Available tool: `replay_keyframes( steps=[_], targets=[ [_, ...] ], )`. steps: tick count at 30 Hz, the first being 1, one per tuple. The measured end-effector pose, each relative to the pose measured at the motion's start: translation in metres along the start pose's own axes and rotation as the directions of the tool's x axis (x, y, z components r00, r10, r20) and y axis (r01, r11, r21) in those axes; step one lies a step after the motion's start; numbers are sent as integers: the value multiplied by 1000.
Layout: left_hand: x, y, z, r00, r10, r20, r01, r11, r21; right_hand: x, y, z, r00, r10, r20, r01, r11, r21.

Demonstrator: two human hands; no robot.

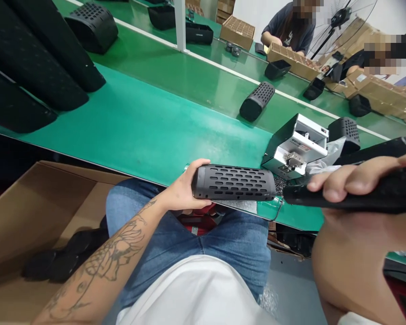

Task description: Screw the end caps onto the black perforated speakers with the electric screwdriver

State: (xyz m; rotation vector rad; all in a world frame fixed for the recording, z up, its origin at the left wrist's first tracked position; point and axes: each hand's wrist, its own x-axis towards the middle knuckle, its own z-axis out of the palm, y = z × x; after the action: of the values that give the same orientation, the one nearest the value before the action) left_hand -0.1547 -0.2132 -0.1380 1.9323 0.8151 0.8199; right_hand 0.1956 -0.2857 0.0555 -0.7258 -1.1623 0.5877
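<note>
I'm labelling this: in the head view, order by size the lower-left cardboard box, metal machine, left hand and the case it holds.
1. Cardboard box
2. Case and machine: too alike to rank
3. Left hand

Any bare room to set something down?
Yes: the teal mat between the long black pieces and the silver-fronted machine, beyond the perforated casing in the left hand; also the green strip behind, between two more casings. Crowded around the machine, where plastic wrap and the black tool in the right hand take up room.
</note>
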Motion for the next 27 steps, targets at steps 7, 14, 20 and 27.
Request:
replay_keyframes(
  steps=[7, 14, 20, 27],
  targets=[
    [2, -6, 4, 1000, 26, -17, -26, 1000, -6, -40, 18, 67, 997, 30, 67, -31, 999, 22],
    [3, -3, 6, 999, 31, -23, -32, 999, -24, -43, 41, 83, 996, 24, 84, -24, 1000, 4],
    [4, -3, 6, 999, 30, -11, -30, 999, -35, -44, 41, 83, 983, 77, 169, -80, 997, 11],
    [4, -2, 6, 1000, 19, -13, -19, 999, -33, -41, 42, 79, 963, 151, 223, -167, 984, 53]
  ],
)
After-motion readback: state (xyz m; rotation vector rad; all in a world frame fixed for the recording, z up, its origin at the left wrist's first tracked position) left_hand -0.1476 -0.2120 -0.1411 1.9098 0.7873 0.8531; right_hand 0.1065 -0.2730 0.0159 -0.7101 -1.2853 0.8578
